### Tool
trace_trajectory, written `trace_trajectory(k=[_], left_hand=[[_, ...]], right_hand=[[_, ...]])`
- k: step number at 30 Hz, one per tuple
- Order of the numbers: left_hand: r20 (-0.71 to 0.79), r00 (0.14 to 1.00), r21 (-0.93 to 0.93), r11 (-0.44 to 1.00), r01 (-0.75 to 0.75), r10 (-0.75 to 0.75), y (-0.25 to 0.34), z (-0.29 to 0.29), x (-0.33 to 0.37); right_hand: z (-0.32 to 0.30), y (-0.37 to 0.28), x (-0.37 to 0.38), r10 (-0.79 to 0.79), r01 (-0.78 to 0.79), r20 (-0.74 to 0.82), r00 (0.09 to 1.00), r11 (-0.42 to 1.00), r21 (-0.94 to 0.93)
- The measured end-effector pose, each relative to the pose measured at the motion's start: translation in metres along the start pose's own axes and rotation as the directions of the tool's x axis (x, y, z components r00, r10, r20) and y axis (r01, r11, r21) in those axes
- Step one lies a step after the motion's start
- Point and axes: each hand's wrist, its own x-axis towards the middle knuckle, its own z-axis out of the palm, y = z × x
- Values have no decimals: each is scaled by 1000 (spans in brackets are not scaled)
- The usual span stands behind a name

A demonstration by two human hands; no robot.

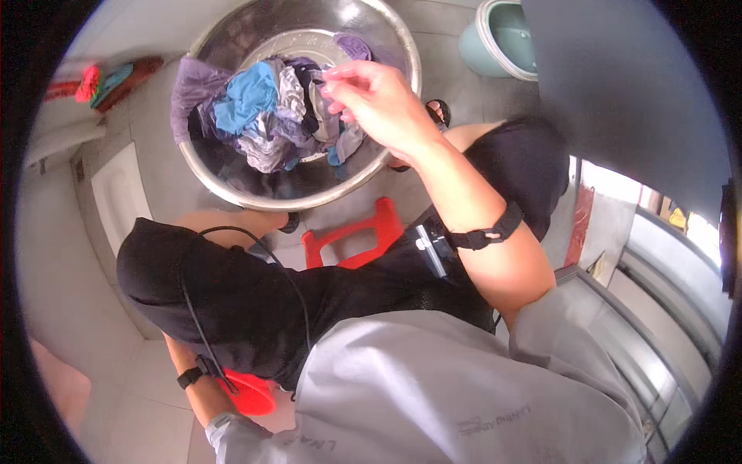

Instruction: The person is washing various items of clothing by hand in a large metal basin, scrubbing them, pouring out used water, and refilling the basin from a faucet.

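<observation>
A wide metal basin (309,199) stands on the floor between my feet, with a tangle of wet-looking clothes in it. On top lies a blue cloth (251,97), next to grey and dark pieces; a purple garment (201,85) hangs over the left rim. My right hand (379,100) is above the right part of the pile, fingers bent and fingertips drawn together. Whatever they pinch, if anything, is too small to make out. Of my left arm only the forearm with a black wrist strap shows, low beside my thigh; my left hand is hidden behind the black shorts.
A pale green bucket (475,50) stands beyond the basin at right. Red plastic stool parts (382,224) show between my legs and below my left thigh (251,394). A grey panel (626,85) closes the right side. A black cable (301,301) crosses my lap.
</observation>
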Motion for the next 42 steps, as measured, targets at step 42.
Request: trace_trajectory(k=[42], left_hand=[[690,723,584,559,-588,40,111,390,-243]], right_hand=[[-29,4,-7,-358,286,-429,829,931,-225]])
